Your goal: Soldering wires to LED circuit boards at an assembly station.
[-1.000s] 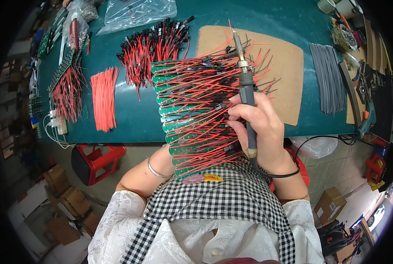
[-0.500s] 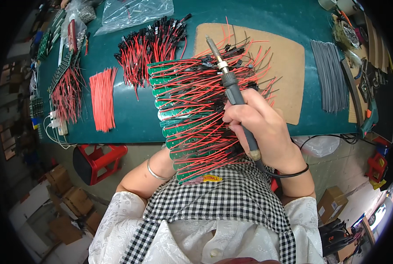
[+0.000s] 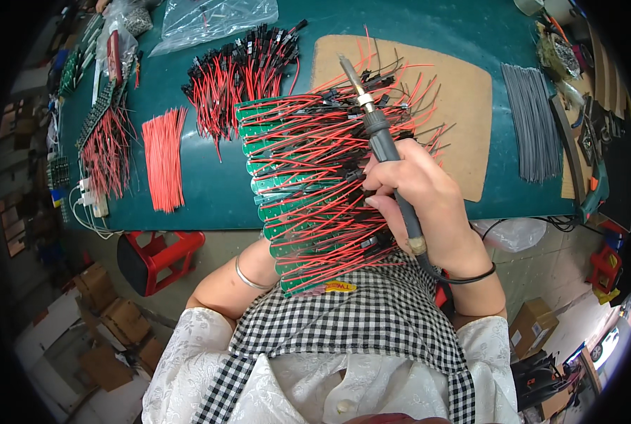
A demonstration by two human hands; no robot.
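teal covering spreads over the surface [image 3: 209, 205], with a brown board [image 3: 463, 106] lying on it. the right hand [image 3: 421, 201] has its grip wrapped around a soldering iron [image 3: 382, 145], tip pointing up and away over a fanned stack of green circuit boards [image 3: 315, 205] bristling with red wires, held near the chest above the surface edge. the left hand is hidden under that stack, so its grip cannot be told. loose red wires [image 3: 163, 166] and grey wires [image 3: 534, 124] lie apart on the surface.
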